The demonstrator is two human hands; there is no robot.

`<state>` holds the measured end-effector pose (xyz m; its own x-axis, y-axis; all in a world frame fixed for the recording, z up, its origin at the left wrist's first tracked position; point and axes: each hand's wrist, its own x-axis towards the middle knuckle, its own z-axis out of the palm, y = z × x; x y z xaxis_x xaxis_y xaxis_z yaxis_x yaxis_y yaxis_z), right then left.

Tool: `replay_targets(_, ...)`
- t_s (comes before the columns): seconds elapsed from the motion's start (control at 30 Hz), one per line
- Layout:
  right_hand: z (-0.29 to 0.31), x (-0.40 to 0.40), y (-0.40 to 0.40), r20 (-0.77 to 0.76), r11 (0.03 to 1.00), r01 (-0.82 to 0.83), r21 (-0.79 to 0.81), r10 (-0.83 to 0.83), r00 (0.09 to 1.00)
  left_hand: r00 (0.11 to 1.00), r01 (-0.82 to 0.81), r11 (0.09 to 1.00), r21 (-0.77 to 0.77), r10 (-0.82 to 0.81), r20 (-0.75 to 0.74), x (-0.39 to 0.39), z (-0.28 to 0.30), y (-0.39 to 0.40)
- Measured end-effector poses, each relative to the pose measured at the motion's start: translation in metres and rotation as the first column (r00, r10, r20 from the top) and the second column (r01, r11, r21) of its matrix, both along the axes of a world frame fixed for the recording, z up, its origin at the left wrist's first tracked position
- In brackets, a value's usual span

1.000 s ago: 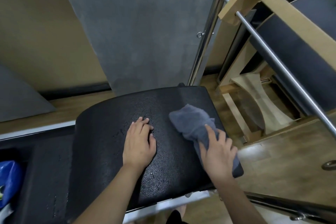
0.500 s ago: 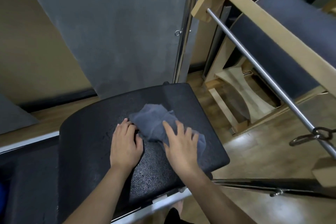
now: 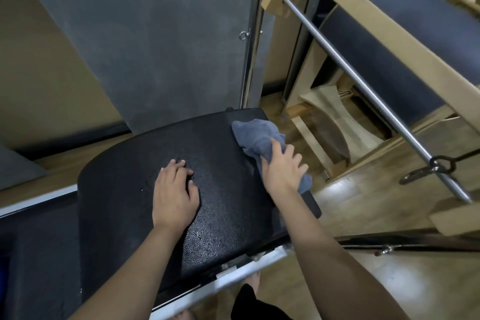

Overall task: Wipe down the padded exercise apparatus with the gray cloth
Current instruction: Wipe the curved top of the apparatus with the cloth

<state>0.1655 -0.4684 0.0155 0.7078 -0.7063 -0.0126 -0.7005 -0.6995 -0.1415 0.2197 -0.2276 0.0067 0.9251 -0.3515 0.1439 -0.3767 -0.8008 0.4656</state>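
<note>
A black padded pad (image 3: 223,189) with a pebbled, damp-looking surface fills the middle of the view, mounted on a metal frame. My left hand (image 3: 174,193) lies flat on the middle of the pad, fingers spread, holding nothing. My right hand (image 3: 281,170) presses a bunched gray cloth (image 3: 255,138) against the pad's right edge near its far corner. Part of the cloth hangs past the edge under my palm.
A wooden exercise frame (image 3: 363,10) with a metal bar (image 3: 363,86) and a dark padded barrel (image 3: 405,41) stands to the right. A metal clip (image 3: 426,171) hangs on the bar. A vertical steel pole (image 3: 250,41) and gray wall panel (image 3: 155,34) rise behind.
My right hand slid the cloth from the middle of the pad, next to my left hand, out to the right edge. My left hand stayed flat on the pad.
</note>
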Motion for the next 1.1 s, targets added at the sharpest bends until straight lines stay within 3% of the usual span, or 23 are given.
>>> replay_targets(0.3,0.006,-0.09,0.058,0.01,0.926,-0.367,-0.091,0.37,0.929,1.0,0.002,1.0,0.011,-0.002,0.0,0.0,-0.003,0.0)
replay_targets(0.43,0.001,-0.114,0.024,-0.047,0.984,-0.179,0.003,0.179,0.983,1.0,0.001,1.0,-0.015,-0.001,0.015,0.0,-0.003,0.001)
replay_targets(0.57,0.004,-0.077,-0.009,0.009,0.994,0.091,0.066,-0.092,0.996,1.0,0.013,1.0,-0.003,-0.013,0.019,0.0,-0.003,0.0)
replay_targets(0.67,0.004,-0.039,-0.018,-0.005,0.986,0.131,0.098,-0.132,0.991,1.0,0.006,1.0,0.013,-0.006,0.018,0.001,-0.003,0.0)
replay_targets(0.83,0.013,-0.012,0.032,-0.001,0.995,-0.097,-0.028,0.097,0.995,1.0,0.007,1.0,0.017,-0.007,0.021,0.0,-0.003,-0.001)
replay_targets(1.0,0.017,-0.066,0.082,-0.001,0.921,-0.383,-0.07,0.384,0.923,1.0,0.013,0.999,0.034,-0.014,0.017,0.0,-0.003,0.0)
replay_targets(1.1,0.004,-0.107,0.071,-0.022,0.922,-0.377,-0.091,0.376,0.926,1.0,0.008,1.0,0.014,-0.008,-0.002,0.001,-0.003,0.001)
